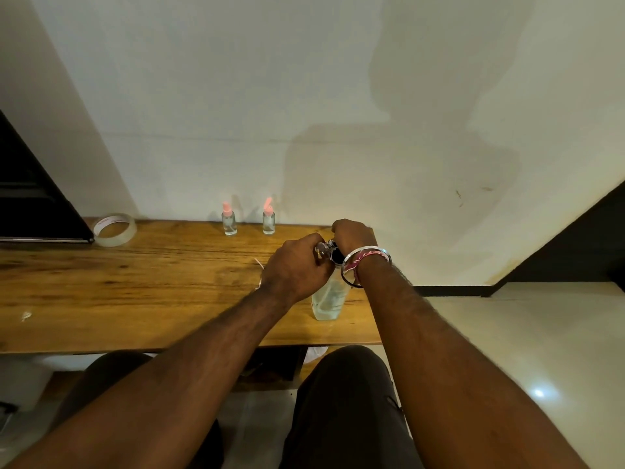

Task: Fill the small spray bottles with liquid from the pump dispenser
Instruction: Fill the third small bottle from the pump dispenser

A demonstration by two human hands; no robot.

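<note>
A clear pump dispenser bottle with a black top stands near the right end of the wooden table. My left hand holds a small clear spray bottle, tilted, right at the dispenser's top. My right hand sits curled over the black pump head, which it mostly hides. Two small spray bottles with pink caps stand upright at the table's back edge, one on the left and one on the right.
A roll of clear tape lies at the back left beside a dark flat object. The wall rises right behind the table. The table's right edge is just past the dispenser. My knees are below the front edge.
</note>
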